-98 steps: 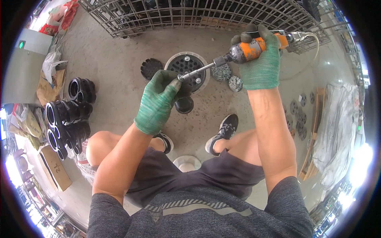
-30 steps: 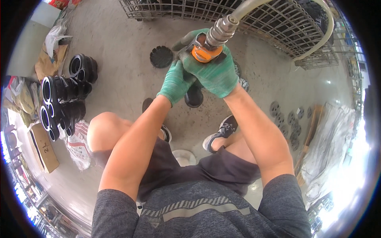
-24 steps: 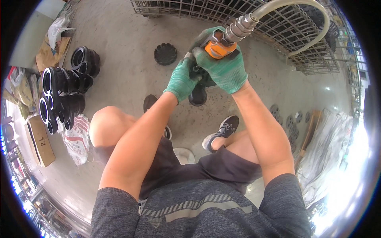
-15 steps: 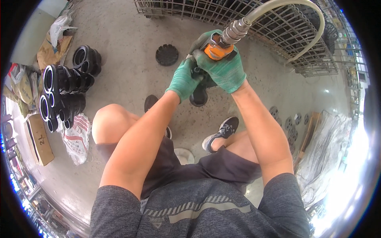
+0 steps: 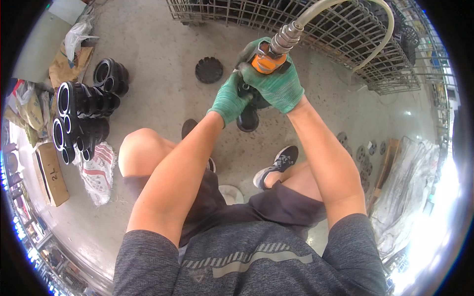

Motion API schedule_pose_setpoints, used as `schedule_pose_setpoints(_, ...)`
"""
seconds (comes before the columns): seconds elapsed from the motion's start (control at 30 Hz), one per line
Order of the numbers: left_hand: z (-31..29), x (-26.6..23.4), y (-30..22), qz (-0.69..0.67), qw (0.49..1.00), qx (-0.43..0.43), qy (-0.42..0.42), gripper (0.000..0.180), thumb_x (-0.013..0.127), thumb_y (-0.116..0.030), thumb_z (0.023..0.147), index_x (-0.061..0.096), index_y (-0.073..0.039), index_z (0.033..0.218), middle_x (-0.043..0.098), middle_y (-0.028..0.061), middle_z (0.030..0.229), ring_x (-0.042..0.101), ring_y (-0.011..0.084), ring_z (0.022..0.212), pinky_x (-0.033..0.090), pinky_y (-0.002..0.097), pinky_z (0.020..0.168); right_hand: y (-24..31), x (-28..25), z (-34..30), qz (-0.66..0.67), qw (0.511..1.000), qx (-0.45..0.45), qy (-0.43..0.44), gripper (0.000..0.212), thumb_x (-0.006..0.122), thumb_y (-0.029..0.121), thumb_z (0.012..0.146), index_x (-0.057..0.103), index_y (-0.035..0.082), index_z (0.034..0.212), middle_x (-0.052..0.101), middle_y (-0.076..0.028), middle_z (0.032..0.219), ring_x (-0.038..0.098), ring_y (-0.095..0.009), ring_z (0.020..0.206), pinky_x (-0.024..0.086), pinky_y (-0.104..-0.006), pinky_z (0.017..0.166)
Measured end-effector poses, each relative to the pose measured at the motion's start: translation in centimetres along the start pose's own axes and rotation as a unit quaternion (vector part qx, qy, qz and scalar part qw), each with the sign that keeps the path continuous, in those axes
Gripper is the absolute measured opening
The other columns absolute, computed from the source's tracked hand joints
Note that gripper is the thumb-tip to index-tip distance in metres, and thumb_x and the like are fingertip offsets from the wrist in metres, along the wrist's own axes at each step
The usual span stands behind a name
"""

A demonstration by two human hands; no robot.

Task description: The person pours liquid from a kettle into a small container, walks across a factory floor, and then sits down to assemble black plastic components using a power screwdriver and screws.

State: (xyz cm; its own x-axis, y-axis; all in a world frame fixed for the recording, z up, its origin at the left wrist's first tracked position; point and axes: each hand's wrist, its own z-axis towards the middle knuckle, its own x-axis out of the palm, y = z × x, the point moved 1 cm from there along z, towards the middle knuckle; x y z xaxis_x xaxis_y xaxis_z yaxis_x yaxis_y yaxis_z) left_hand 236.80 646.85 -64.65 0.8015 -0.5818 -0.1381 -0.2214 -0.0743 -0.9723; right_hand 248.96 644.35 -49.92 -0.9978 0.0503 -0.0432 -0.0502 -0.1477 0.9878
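Observation:
Both my hands wear green knit gloves and meet in front of me above the floor. My right hand is closed around an orange air tool. A metal coupling joins the tool's end to a pale hose. Closed on a black part with a rounded lower end, my left hand sits against the right one. The gloves hide most of the black part and the tool's working end. Just beyond my left hand, a round black toothed-edge piece lies on the floor.
Black ringed tube parts are stacked at left, near a cardboard box and a white sack. A wire cage stands ahead on the right. Several grey discs and plastic sheeting lie at right.
The orange tool and its coupling have shifted slightly left, and the hose with them. Both hands keep their grip, and the whole view has moved a little.

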Motion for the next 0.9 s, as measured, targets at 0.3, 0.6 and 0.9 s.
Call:
schedule_pose_setpoints(0.3,0.4,0.1,1.0,0.018,1.000,-0.009,-0.001,0.067,0.068,0.000,0.078,0.041,-0.003,0.138,0.060,0.0155,0.127,0.059,0.0266,0.114,0.047,0.0361,0.098,-0.3,0.1,0.4,-0.012,1.000,-0.001,0.010,0.027,0.074,0.004,0.081,0.064,0.005,0.106,0.067,0.001,0.095,0.062,-0.010,0.086,0.054,-0.0284,0.082)
schedule_pose_setpoints(0.6,0.5,0.1,0.7,0.008,1.000,-0.005,0.000,0.066,0.069,0.000,0.077,0.042,-0.003,0.138,0.060,0.0147,0.126,0.059,0.0273,0.113,0.047,0.0361,0.097,-0.4,0.0,0.1,-0.015,1.000,-0.003,0.021,0.029,0.075,0.006,0.081,0.064,0.005,0.108,0.068,0.000,0.096,0.062,-0.011,0.087,0.054,-0.0282,0.083)
schedule_pose_setpoints(0.9,0.3,0.0,0.6,-0.001,1.000,0.004,-0.003,0.066,0.069,-0.001,0.076,0.044,-0.004,0.137,0.061,0.0141,0.125,0.059,0.0264,0.112,0.047,0.0358,0.096,-0.5,0.1,0.2,-0.027,0.999,0.012,0.013,0.030,0.076,0.007,0.081,0.063,0.006,0.107,0.067,0.000,0.095,0.062,-0.011,0.085,0.053,-0.0272,0.081)
